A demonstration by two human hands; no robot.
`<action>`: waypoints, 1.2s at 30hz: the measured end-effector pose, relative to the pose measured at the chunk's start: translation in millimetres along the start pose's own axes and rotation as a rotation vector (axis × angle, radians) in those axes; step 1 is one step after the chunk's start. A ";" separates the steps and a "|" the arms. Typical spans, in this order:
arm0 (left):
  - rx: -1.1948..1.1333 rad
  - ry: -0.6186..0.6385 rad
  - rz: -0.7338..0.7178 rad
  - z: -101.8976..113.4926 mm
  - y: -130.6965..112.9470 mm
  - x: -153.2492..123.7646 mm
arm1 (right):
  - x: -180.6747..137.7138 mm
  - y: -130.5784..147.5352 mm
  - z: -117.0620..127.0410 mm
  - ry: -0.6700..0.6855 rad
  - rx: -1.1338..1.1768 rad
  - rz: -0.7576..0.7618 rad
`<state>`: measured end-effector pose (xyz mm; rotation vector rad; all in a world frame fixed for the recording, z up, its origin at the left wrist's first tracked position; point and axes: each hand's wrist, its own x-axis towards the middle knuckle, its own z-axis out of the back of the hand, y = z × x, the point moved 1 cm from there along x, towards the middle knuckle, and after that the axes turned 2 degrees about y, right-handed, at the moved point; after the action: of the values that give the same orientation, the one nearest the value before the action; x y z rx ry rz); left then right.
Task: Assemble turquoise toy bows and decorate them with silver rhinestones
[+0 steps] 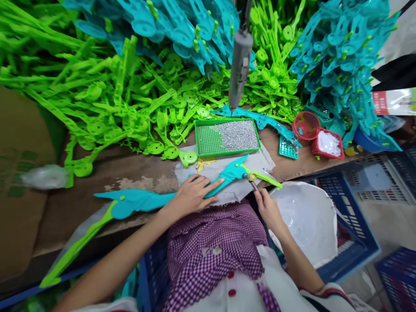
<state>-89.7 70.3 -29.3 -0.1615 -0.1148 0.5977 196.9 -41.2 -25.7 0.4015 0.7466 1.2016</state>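
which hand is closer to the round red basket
Right. The right hand, pinching a small tool, is below and slightly left of the red basket; the left hand lies flat on the teal part, much farther left.

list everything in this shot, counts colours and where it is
loose parts: heap, green, back of table
stacked parts: heaps, teal, back and right
power screwdriver: one, grey, hanging above tray
screw tray: one, green, mid table
round basket: one, red, right of tray
white bag: one, in blue crate
assembled piece: one, teal and green, table front
left hand: flat on assembled piece
right hand: pinching small metal piece at its joint
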 end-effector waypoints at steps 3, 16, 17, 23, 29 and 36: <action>-0.002 0.002 -0.013 2.2 0.5 1.9 | -3.1 4.6 13.6 -0.075 -0.010 0.019; -0.004 -0.051 -0.034 -2.9 1.8 3.5 | 26.3 -5.5 39.5 -0.046 -0.056 0.062; -0.010 -0.054 -0.039 -2.2 2.8 3.5 | 33.8 -9.8 53.5 -0.092 -0.073 0.051; -0.025 -0.050 -0.074 2.6 11.9 -4.2 | 81.9 -26.3 104.6 0.130 -0.288 0.037; -0.010 -0.065 -0.032 -2.2 9.1 -10.6 | 102.3 -26.1 114.1 0.065 -0.390 0.060; -0.027 -0.027 -0.068 3.0 15.5 -17.2 | 87.4 -36.8 110.0 0.268 -0.198 0.048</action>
<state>-112.8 73.5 -30.2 -0.1746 -0.1543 0.5310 314.4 39.7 1.0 0.0946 0.8415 1.3773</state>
